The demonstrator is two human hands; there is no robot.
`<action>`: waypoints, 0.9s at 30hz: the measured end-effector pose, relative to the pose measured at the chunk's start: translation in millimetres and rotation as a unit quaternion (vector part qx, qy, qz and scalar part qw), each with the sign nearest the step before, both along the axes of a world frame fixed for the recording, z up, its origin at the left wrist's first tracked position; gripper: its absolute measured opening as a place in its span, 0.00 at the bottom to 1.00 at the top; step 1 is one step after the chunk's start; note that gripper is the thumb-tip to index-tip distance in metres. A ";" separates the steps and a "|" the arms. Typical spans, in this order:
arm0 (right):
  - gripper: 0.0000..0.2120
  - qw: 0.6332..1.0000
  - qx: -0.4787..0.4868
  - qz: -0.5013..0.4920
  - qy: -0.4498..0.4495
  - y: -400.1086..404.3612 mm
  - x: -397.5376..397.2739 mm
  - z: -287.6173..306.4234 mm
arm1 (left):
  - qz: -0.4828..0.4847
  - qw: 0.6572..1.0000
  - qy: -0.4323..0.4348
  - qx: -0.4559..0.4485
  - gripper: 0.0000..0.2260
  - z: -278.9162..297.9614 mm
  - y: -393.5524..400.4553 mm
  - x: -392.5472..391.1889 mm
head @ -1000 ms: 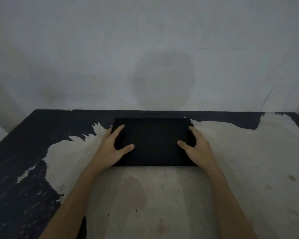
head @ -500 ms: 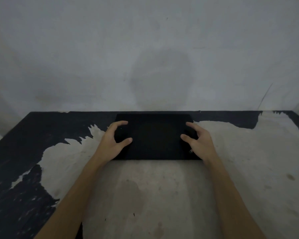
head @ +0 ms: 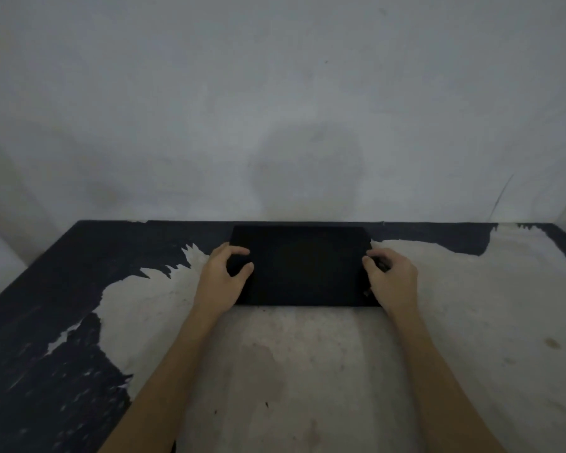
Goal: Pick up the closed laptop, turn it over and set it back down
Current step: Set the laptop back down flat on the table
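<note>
The closed black laptop (head: 304, 266) lies flat on the worn table (head: 307, 371), near its far edge and close to the wall. My left hand (head: 219, 282) clasps the laptop's left edge, with curled fingers and thumb pressing on the top face. My right hand (head: 394, 282) clasps the right edge in the same way, fingers bent over the top. Whether any fingers reach under the laptop is hidden.
The table has peeling black paint (head: 62, 322) on its left side and along the back, with pale bare surface elsewhere. A plain grey wall (head: 275, 109) rises straight behind the table's far edge. The table's left edge runs diagonally at the lower left.
Both hands went from lying flat on the laptop's sides to curling their fingers over its edges. The laptop now appears slightly nearer the wall.
</note>
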State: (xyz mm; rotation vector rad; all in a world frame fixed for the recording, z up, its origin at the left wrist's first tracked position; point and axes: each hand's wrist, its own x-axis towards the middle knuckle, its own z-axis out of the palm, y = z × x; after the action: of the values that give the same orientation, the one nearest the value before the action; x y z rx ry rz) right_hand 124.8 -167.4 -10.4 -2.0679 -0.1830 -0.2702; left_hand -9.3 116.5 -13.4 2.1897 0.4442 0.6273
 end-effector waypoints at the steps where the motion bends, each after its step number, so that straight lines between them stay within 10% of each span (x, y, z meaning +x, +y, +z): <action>1: 0.05 1.000 0.001 -0.004 -0.008 0.0 -3.6 1.6 | 0.007 1.000 0.009 0.002 0.08 -0.5 -2.0 -2.6; 5: 0.04 0.997 -0.063 0.004 -0.035 0.7 -14.8 2.7 | -0.009 0.999 0.047 0.004 0.08 -5.9 -13.1 -12.8; 18: 0.47 0.964 -0.218 0.146 0.048 -13.6 -49.7 -0.1 | -0.112 0.982 0.121 0.096 0.33 -6.8 -14.7 -40.5; 27: 0.45 0.967 -0.208 0.145 0.038 -14.2 -50.2 0.1 | -0.099 0.983 0.128 0.089 0.31 -4.8 -21.5 -42.6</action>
State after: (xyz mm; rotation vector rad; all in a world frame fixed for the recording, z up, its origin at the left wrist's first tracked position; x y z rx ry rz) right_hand 74.6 -181.5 -10.3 -2.4225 -0.5286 0.0331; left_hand -51.9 94.9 -18.2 2.4607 0.3039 0.2866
